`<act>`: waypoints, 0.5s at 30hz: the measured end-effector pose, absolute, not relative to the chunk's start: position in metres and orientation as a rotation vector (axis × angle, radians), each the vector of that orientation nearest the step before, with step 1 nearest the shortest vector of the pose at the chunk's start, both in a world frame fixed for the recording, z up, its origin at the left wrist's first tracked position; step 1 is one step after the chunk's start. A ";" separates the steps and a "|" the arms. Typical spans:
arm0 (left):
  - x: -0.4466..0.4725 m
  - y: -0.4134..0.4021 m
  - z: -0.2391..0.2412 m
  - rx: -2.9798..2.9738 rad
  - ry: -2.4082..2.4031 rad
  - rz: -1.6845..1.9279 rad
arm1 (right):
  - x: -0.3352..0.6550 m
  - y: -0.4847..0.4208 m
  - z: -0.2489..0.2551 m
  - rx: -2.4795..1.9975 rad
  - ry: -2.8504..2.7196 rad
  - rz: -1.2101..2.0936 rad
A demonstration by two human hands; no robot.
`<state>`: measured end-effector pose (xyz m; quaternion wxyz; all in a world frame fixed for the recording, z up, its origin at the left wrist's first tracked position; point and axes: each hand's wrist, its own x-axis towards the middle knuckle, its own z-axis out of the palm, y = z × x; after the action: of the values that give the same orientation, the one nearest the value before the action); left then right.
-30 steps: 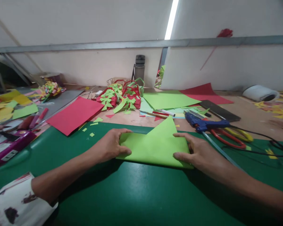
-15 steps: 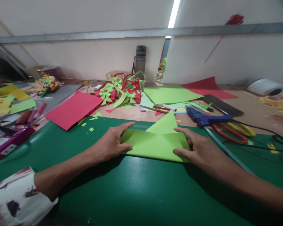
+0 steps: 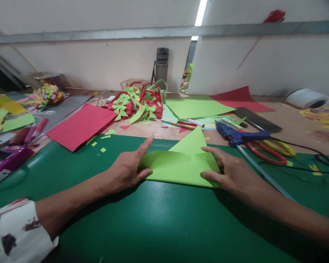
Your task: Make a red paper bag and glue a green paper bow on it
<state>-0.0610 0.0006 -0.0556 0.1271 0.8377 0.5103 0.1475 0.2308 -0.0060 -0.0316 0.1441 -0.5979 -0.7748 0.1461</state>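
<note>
A folded sheet of light green paper (image 3: pixel 178 168) lies on the green mat (image 3: pixel 153 226), its bottom edge toward me and a pointed flap standing out behind it. My left hand (image 3: pixel 127 164) grips the left end, with the thumb on the front and the index finger stretched up and away from the paper. At the right end my right hand (image 3: pixel 230 171) holds the sheet between thumb and fingers. The other fingers of both hands are partly hidden behind the paper.
Beyond the mat sit small red paper baskets with green bows (image 3: pixel 123 106), a red sheet (image 3: pixel 82 126) and a larger green sheet (image 3: pixel 200 106). At right lie a blue glue gun (image 3: pixel 239 137) with a cord, scissors (image 3: pixel 265 152) and a dark phone-like slab (image 3: pixel 259 119). A bottle (image 3: pixel 161 67) stands behind.
My left index finger has lifted to point upward more, and the left hand has shifted slightly left. My right hand keeps its hold. The view has moved a little.
</note>
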 end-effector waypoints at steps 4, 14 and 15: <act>-0.061 0.000 -0.058 2.500 1.439 0.405 | 0.230 -0.006 -0.030 -1.764 -2.207 0.475; -0.068 0.003 -0.068 2.530 1.412 0.477 | 0.238 -0.012 -0.022 -1.711 -2.000 0.959; -0.066 0.002 -0.068 2.524 1.455 0.461 | 0.239 -0.012 -0.022 -1.700 -1.997 0.991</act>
<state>-0.0664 0.0021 -0.0676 0.0956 0.8518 0.4909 0.1557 0.2392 -0.0118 -0.0222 0.1680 -0.5978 -0.7021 0.3485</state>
